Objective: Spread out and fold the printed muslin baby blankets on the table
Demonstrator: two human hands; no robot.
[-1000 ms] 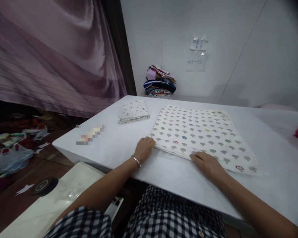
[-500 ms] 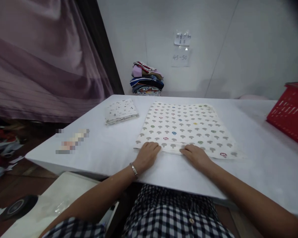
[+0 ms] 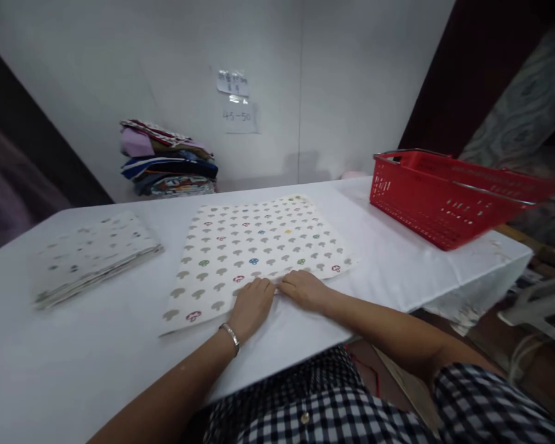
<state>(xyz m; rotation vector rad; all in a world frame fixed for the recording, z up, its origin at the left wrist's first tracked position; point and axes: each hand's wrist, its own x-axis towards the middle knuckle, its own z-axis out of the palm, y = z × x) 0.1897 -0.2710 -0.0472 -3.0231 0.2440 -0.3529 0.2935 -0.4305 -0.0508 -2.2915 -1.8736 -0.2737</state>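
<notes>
A white cloth (image 3: 259,246) printed with grey mushrooms and a few coloured ones lies spread on the white table. At the middle of its near edge, my left hand (image 3: 255,305) is closed on the fabric, a silver bracelet on its wrist. My right hand (image 3: 305,290) grips the same edge just to the right, almost touching the left. Between the hands the edge looks slightly gathered. The fingertips are partly hidden in the cloth. To the left rests a folded stack of white printed cloth (image 3: 95,256).
A red plastic basket (image 3: 444,200) with metal handles stands at the right end of the table (image 3: 97,364). Folded coloured textiles (image 3: 169,160) are piled behind the table against the wall. Two paper notes (image 3: 239,117) hang there. A white stool (image 3: 536,308) is at lower right.
My view has swung to the right, bringing the whole basket into sight. My hands have come much closer together along the cloth's near edge.
</notes>
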